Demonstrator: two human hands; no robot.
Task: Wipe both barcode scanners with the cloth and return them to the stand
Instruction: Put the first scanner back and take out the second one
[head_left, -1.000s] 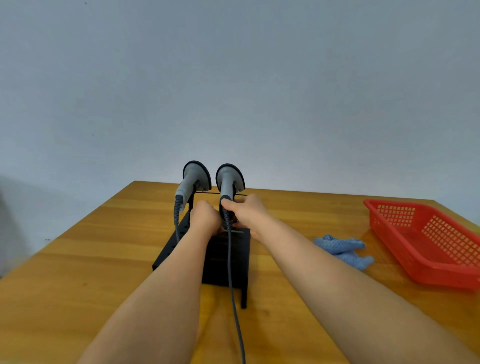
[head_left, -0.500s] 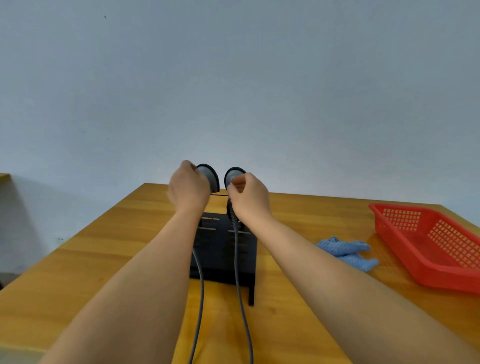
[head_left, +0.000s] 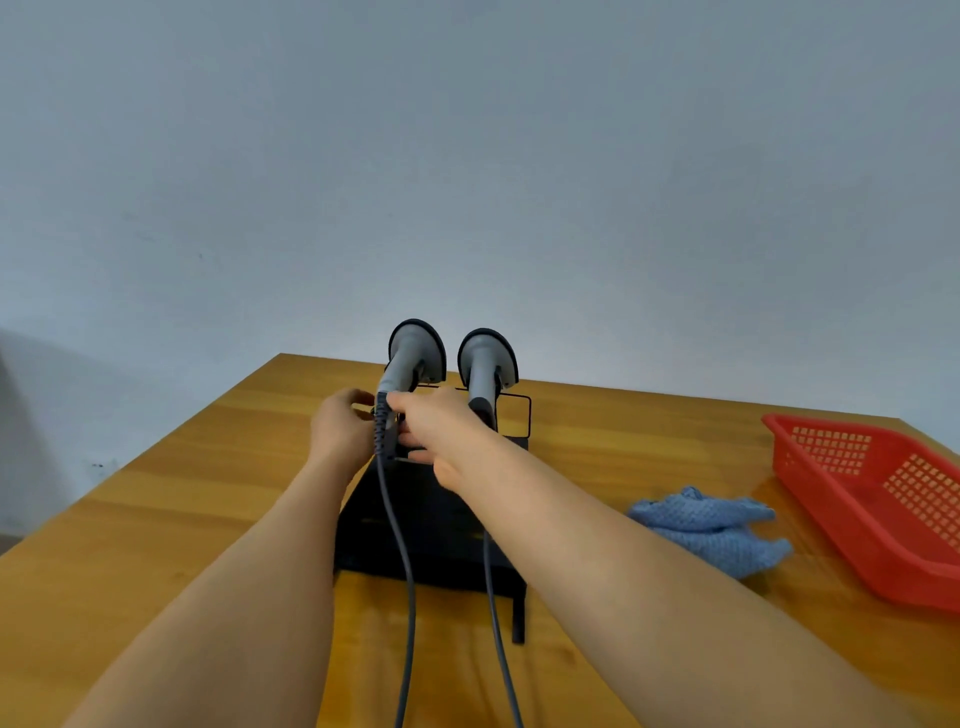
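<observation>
Two forearms reach forward over the bench (head_left: 156, 519), and two grey cables run up between them. The left cable (head_left: 400, 545) climbs to the left scanner's handle; the right cable (head_left: 493, 597) passes under the right forearm toward the right scanner.

Cloth (head_left: 711, 530) lies crumpled on the bench, right of the stand and well apart from both hands, untouched. Red basket (head_left: 857, 499) sits just beyond it at the right edge.

Black stand (head_left: 415, 530) sits mid-bench, its sloped face toward the wearer. Both hands meet at its top. Left hand (head_left: 340, 431) is curled against the left side of the left scanner's handle; right hand (head_left: 434, 426) comes in from the other side, fingertips on the ribbed cable boot. Grip on both looks like a narrow pinch around the handle base, though how firm it is cannot be told.

Left scanner (head_left: 415, 353) and right scanner (head_left: 485, 364) stand upright side by side in the stand, heads up and facing away. The right one is untouched.

Judgement: two hands on one handle suggest seating or freeing the left scanner in its slot, one hand steadying while the other guides the cable end. With the cloth idle, wiping is not under way.
</observation>
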